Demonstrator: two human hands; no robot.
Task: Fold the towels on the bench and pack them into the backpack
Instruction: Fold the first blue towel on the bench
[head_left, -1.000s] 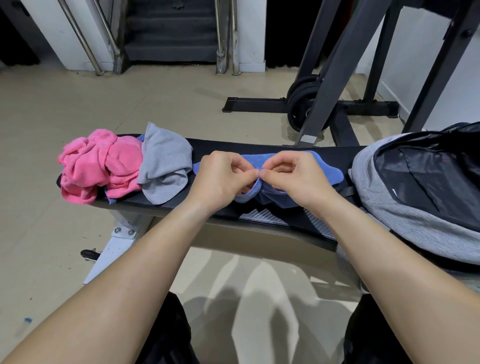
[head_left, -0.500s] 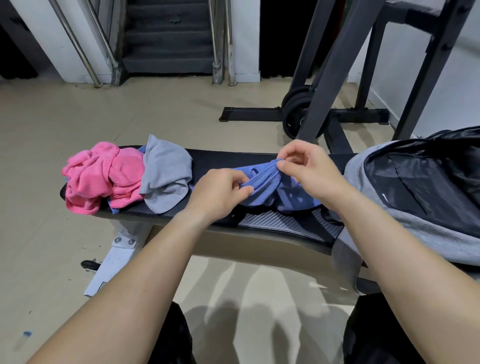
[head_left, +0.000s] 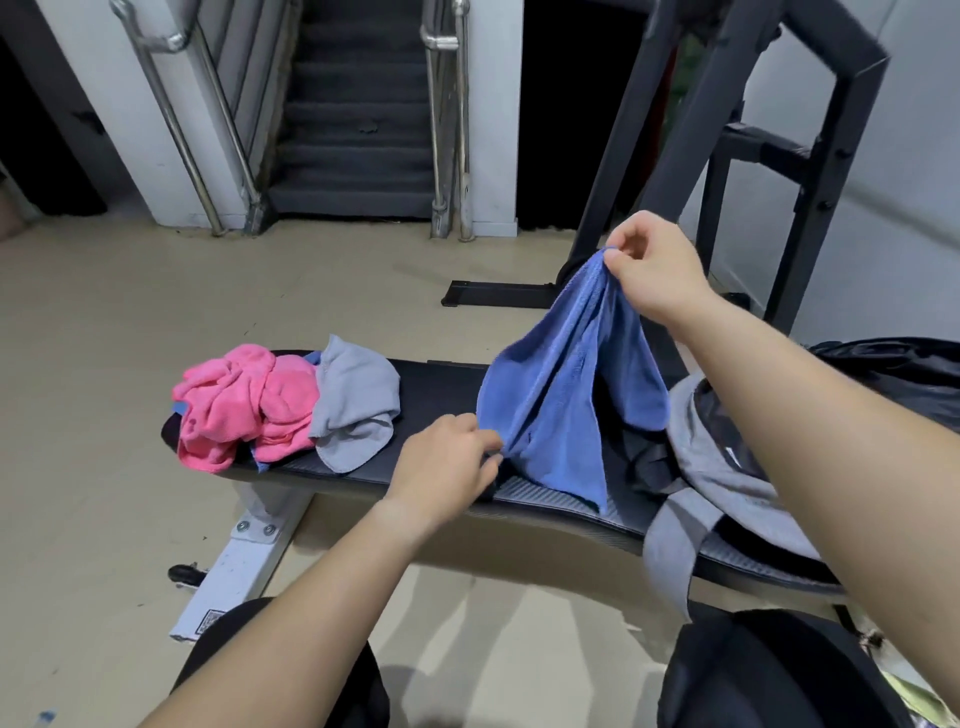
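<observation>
The right hand (head_left: 655, 270) is pinching the blue towel (head_left: 563, 400) aloft over the table (head_left: 441, 379); the left hand (head_left: 441, 467) is gripping its lower edge.

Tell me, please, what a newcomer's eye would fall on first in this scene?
The blue terry towel stands out, hanging like a tent over the middle of the black padded bench: the right hand pinches its top corner, the left hand pinches its lower edge. At the bench's left end lie a crumpled pink towel and a grey towel, touching; a grey-and-black backpack rests at the right end.
</observation>
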